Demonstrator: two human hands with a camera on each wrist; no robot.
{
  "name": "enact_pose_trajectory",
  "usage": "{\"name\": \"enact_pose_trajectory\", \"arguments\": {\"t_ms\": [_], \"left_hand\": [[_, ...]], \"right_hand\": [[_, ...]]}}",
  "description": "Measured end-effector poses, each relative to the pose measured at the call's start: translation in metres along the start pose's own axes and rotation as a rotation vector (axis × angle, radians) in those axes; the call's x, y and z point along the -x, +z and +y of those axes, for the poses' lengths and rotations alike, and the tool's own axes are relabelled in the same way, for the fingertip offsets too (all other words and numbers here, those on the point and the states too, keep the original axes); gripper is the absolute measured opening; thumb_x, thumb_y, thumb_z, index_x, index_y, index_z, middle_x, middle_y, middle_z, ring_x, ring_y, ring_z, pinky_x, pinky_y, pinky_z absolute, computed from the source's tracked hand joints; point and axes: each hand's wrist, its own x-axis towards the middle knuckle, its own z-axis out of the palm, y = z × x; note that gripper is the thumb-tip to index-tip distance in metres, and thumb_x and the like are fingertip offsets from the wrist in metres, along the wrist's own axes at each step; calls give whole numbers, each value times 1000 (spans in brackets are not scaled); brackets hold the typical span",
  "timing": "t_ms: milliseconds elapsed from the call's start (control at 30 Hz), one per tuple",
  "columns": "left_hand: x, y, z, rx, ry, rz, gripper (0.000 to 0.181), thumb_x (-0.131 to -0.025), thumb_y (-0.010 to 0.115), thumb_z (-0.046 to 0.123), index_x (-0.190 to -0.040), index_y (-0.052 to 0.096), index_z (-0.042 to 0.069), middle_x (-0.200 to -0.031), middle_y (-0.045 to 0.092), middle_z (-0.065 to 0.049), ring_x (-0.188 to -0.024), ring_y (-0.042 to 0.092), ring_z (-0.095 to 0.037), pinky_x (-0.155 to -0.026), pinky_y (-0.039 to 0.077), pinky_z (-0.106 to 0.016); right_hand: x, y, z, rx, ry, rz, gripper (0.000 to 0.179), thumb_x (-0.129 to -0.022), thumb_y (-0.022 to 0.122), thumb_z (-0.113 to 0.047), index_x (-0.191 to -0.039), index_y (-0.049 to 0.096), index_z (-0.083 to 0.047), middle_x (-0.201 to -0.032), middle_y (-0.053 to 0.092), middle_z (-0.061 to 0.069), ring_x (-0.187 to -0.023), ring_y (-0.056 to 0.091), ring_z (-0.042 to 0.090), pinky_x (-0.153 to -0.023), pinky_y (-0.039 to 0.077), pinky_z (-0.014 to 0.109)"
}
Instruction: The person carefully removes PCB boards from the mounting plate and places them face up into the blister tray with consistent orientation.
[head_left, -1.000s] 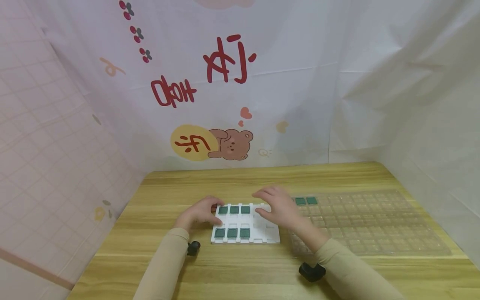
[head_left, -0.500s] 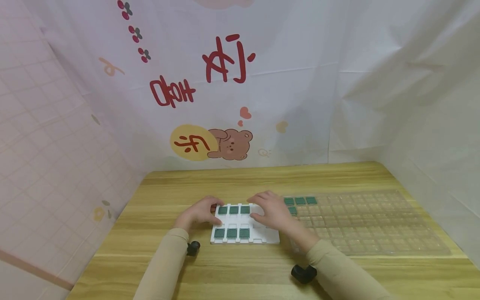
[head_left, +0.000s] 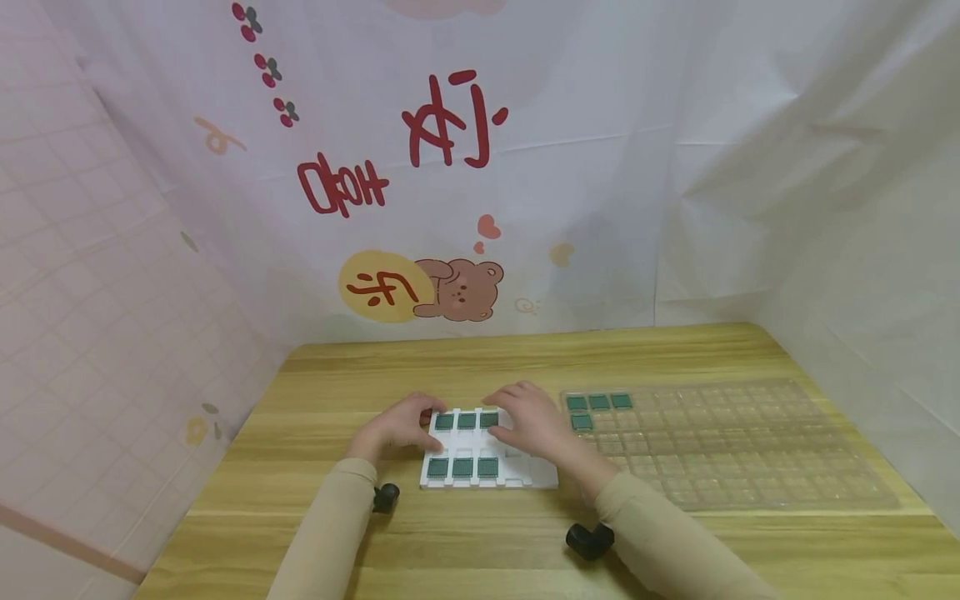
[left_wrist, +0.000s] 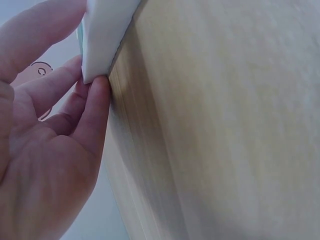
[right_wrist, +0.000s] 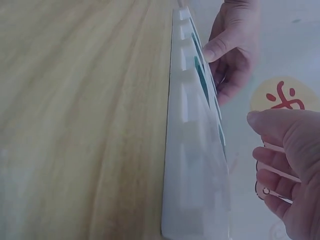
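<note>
A white slotted tray (head_left: 543,474) lies on the wooden table, with two rows of square green chips (head_left: 462,467) in its left part. My left hand (head_left: 405,423) grips the tray's left end; in the left wrist view its fingertips meet the corner of the tray (left_wrist: 102,47), thumb above. Over the tray's far right part hovers my right hand (head_left: 531,421), thumb and fingers spread around the last chip of the far row (head_left: 489,420). From the right wrist view, my right hand (right_wrist: 295,155) stands apart from the tray's face, with nothing seen between thumb and fingers.
A large clear compartment tray (head_left: 720,446) lies at the right, several green chips (head_left: 599,402) in its far left pockets. A black wrist camera (head_left: 590,542) sits below my right forearm. A printed cloth (head_left: 600,167) stands behind the table.
My right hand has moved left over the white tray, away from the clear tray, uncovering chips at that tray's far left corner. My left hand stays at the white tray's end.
</note>
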Motion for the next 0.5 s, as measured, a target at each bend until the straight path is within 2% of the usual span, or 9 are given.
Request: {"name": "enact_pose_trajectory", "arguments": {"t_ms": [200, 500], "left_hand": [[-1, 0, 0, 3, -8, 2, 62, -70, 91, 12, -125, 63, 4, -124, 57, -8, -111, 54, -24, -101, 44, -43], [-1, 1, -1, 26, -15, 5, 63, -69, 91, 11, -125, 63, 5, -125, 56, -7, -112, 54, -23, -101, 44, -42]], "right_hand": [[-6, 3, -3, -16, 3, -10, 41, -83, 80, -32, -119, 70, -16, -118, 67, 2, -110, 57, 23, -96, 45, 41], [-12, 12, -4, 26, 52, -65, 41, -82, 81, -33, -118, 71, -17, -119, 67, 2, -110, 56, 23, -93, 47, 42]]}}
